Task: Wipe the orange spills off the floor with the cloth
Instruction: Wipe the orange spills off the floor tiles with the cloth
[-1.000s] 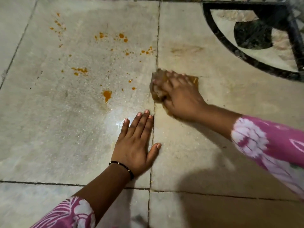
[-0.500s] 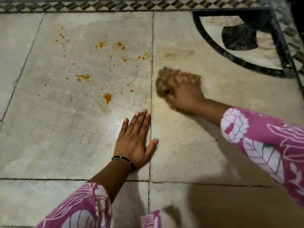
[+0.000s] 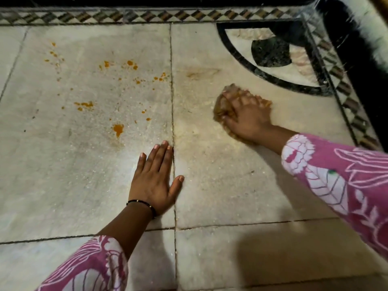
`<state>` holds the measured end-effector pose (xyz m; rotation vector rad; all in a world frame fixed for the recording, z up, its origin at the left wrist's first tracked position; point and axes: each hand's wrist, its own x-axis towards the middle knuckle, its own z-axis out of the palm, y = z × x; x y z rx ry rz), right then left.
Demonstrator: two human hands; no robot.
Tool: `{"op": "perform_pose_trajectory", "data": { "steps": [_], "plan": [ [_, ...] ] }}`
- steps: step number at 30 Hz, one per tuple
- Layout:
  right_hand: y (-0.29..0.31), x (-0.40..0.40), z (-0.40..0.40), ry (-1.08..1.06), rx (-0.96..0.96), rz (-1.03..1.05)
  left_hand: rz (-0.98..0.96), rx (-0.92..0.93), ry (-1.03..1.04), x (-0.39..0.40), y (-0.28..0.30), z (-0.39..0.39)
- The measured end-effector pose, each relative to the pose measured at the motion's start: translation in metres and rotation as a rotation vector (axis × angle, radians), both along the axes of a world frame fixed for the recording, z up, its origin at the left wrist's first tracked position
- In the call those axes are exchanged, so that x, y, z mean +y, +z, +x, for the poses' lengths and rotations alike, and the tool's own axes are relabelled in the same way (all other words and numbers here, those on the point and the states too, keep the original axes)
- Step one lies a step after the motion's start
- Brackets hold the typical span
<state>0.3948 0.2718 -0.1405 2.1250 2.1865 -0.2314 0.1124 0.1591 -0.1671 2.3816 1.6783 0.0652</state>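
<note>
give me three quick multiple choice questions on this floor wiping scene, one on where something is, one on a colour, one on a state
1. Where do most orange spills lie?
A. On the tile left of the cloth
B. Under the left hand
C. On the black inlay

2. What colour are the sleeves?
A. Blue
B. Pink and white
C. Green

3. How is the left hand?
A. Gripping the cloth
B. Raised
C. Flat on the floor

Answers: 1 A, the spots sit across the seam from the cloth. 2 B, a pink and white print shows. 3 C, straight fingers lie on the tile; the right hand works the cloth.

Marble floor (image 3: pixel 63 185) — orange spills (image 3: pixel 118 128), cloth (image 3: pixel 223 106).
</note>
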Motion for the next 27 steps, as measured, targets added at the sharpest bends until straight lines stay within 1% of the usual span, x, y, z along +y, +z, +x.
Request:
{"op": "perform_pose_trajectory", "data": {
  "steps": [3,5,7,9,10,11,13,15,16,17,18,19,21,23,24,25,27],
  "plan": [
    [-0.006,-0.039,-0.035,0.281,0.037,0.007,0.009,0.003,-0.001,0.0,0.0,0.0],
    [-0.01,-0.082,-0.04,0.409,0.082,0.027,0.018,-0.003,-0.002,0.001,-0.001,0.0],
    [-0.01,-0.119,-0.023,0.515,0.085,0.012,0.02,-0.017,-0.002,0.001,-0.002,0.0],
    [-0.007,-0.137,0.017,0.619,0.076,-0.027,0.026,-0.014,0.001,0.001,-0.004,-0.001],
    [-0.006,-0.139,0.039,0.626,0.069,-0.032,0.028,-0.013,0.001,0.001,-0.004,-0.002],
    [-0.006,-0.135,0.06,0.582,0.065,-0.029,0.029,-0.016,0.001,0.0,-0.004,-0.001],
    [-0.005,-0.119,0.082,0.357,0.058,-0.013,0.029,-0.021,0.002,0.0,-0.004,-0.002],
    [-0.006,-0.103,0.072,0.139,0.035,0.037,0.022,-0.019,0.0,0.0,-0.004,-0.001],
    [-0.006,-0.098,0.059,0.075,0.017,0.057,0.017,-0.014,-0.003,0.0,-0.004,-0.001],
    [-0.006,-0.097,0.043,0.054,0.0,0.069,0.013,-0.01,-0.004,0.0,-0.003,-0.001],
    [-0.007,-0.101,0.025,0.083,-0.014,0.072,0.009,-0.006,-0.003,0.0,-0.003,-0.001],
    [-0.007,-0.11,0.009,0.157,-0.017,0.072,0.006,-0.005,-0.002,-0.001,-0.002,0.0],
    [-0.009,-0.14,-0.01,0.369,-0.011,0.039,-0.001,-0.005,0.001,-0.001,-0.002,-0.001],
    [-0.01,-0.172,-0.006,0.559,-0.017,-0.022,0.0,-0.008,-0.001,-0.001,-0.002,-0.001],
    [-0.01,-0.183,0.004,0.622,0.0,-0.047,0.002,-0.012,-0.001,-0.001,-0.003,-0.001],
    [-0.009,-0.189,0.019,0.658,0.021,-0.056,0.006,-0.015,0.0,0.0,-0.003,-0.001],
    [-0.005,-0.189,0.053,0.632,0.024,-0.061,0.007,-0.019,0.001,0.0,-0.004,-0.001]
  ]
}}
